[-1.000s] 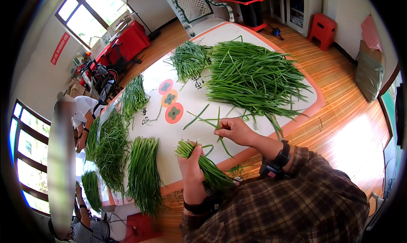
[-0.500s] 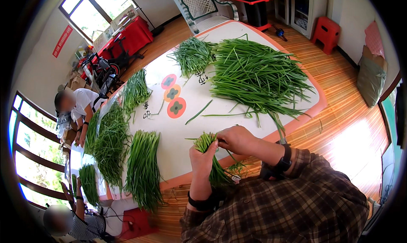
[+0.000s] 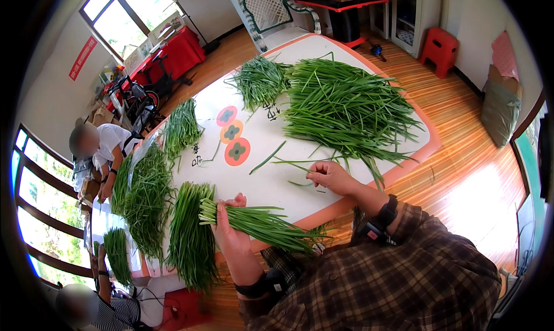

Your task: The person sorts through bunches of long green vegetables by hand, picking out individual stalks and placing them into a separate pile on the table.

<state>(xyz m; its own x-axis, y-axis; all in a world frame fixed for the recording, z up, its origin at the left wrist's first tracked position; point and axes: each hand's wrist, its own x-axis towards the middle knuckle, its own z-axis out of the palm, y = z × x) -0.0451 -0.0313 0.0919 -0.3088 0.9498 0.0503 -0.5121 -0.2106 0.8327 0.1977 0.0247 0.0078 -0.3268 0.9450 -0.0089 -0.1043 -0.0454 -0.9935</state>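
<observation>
My left hand [image 3: 232, 230] is closed around a bunch of green chives [image 3: 259, 220], its pale cut ends pointing left and its leaves trailing right. The bunch hangs over the table's near edge, its cut ends beside a long, neatly laid pile of chives [image 3: 190, 238]. My right hand [image 3: 333, 178] is over the table to the right, its fingers curled together. A thin loose leaf [image 3: 291, 165] runs up to its fingertips, but whether they grip it is hidden. Small green scraps [image 3: 300, 184] lie just below that hand.
A large chive heap [image 3: 346, 109] covers the table's far right, with smaller piles [image 3: 259, 80] beyond and along the left. The white table [image 3: 259, 181] has an orange rim. Two other people work at left, one in a white top [image 3: 112, 143]. A red stool [image 3: 440, 51] stands at far right.
My hands have parted: the left carried the chive bunch leftward and tipped it sideways, while the right moved away to the right. Small scraps now show beneath the right hand.
</observation>
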